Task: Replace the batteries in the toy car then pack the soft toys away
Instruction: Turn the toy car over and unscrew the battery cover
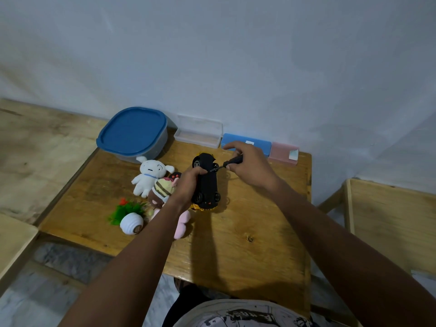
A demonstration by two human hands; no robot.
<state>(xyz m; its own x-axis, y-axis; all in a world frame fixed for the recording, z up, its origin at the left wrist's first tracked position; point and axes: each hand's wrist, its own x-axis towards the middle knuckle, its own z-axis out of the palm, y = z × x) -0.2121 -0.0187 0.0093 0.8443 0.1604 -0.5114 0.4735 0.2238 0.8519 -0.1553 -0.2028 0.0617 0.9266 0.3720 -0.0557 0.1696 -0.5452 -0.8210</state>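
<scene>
- The right hand (pixel 250 166) has its fingers curled round the handle of a slim black screwdriver (pixel 232 161), and the tip meets the black underside of the yellow plastic toy car (pixel 207 182).
- The left hand (pixel 186 187) grips that car by its side, wheels up. This is probably to steady it and expose the battery cover's screw, though the screw is too small to make out.
- I judge the step to be working that screw. No batteries are visible.
- Just left of the gripping hand lie a white plush dog (pixel 148 177) and a brown-and-cream striped plush (pixel 162 188), with a pink plush (pixel 182 223) under the forearm. All are unpacked.
- Farther left and beyond stands a grey tub with a blue lid (pixel 134 132), closed, likely meant for them.
- Beyond the right hand, along the wall, stand a clear plastic box (pixel 198 134), a blue case (pixel 262 147) and a pink case (pixel 283 153).
- Everything sits on the wooden table (pixel 247 232).
</scene>
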